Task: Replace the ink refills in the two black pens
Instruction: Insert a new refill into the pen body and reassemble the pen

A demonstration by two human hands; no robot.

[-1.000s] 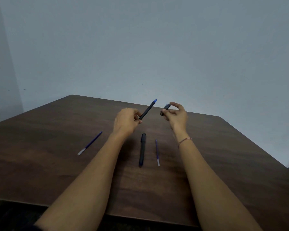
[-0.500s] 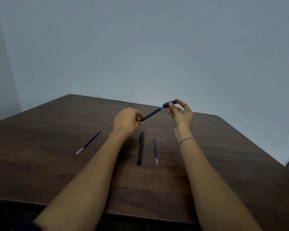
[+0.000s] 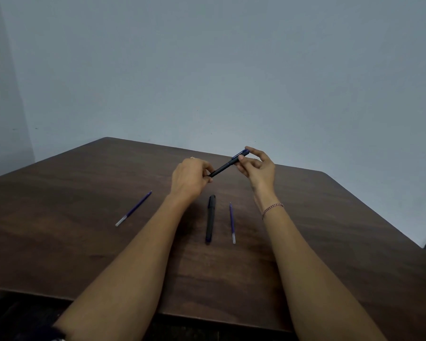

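Above the wooden surface (image 3: 330, 242), the left hand (image 3: 188, 179) grips one black pen (image 3: 223, 167) by its lower end while the right hand (image 3: 258, 168) pinches its cap; no writing is legible. The second black pen (image 3: 210, 219) lies between the forearms, a refill (image 3: 232, 222) just beside it, another refill (image 3: 133, 208) further left.

pen's (image 3: 223, 166) lower end hidden in left hand (image 3: 190, 178)

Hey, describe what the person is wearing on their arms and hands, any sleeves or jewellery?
Both forearms are bare, with no sleeves in view. The right wrist carries a thin beaded bracelet, pinkish with pale beads. The left hand shows a small glint at a finger, possibly a ring; too small to tell.
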